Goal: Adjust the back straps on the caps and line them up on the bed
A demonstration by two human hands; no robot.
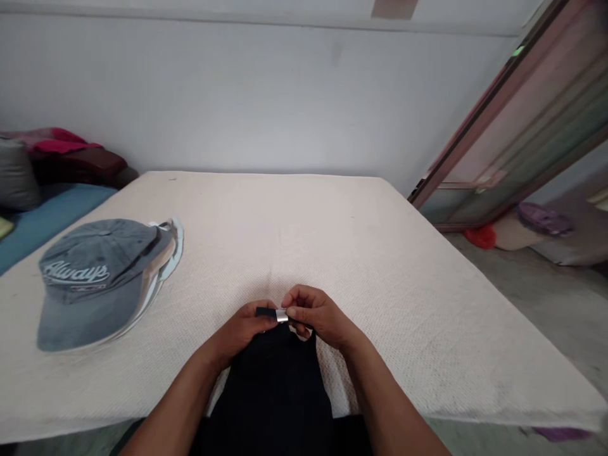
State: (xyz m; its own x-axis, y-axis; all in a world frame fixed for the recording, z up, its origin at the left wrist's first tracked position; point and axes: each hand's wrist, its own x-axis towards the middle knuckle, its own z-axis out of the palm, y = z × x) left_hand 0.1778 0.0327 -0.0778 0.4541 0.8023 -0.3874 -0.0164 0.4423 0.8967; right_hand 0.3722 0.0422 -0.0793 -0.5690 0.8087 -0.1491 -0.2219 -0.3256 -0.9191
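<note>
A black cap (pixel 278 386) hangs at the near edge of the table, its strap toward the far side. Across that strap sits a small silver metal buckle (pixel 282 315). My left hand (pixel 249 326) pinches the strap just left of the buckle, and a short dark strap end shows above its thumb. On the other side, my right hand (pixel 316 315) grips the strap between thumb and fingers, close against the buckle. The cap's lower part runs down between my forearms and blends with dark clothing.
A stack of caps (pixel 102 278), a grey one with white lettering on top, lies at the left of the cloth-covered table (pixel 380 266). A white wall (pixel 266 95) stands behind. Cushions and cloths are at far left, a sliding glass door at right.
</note>
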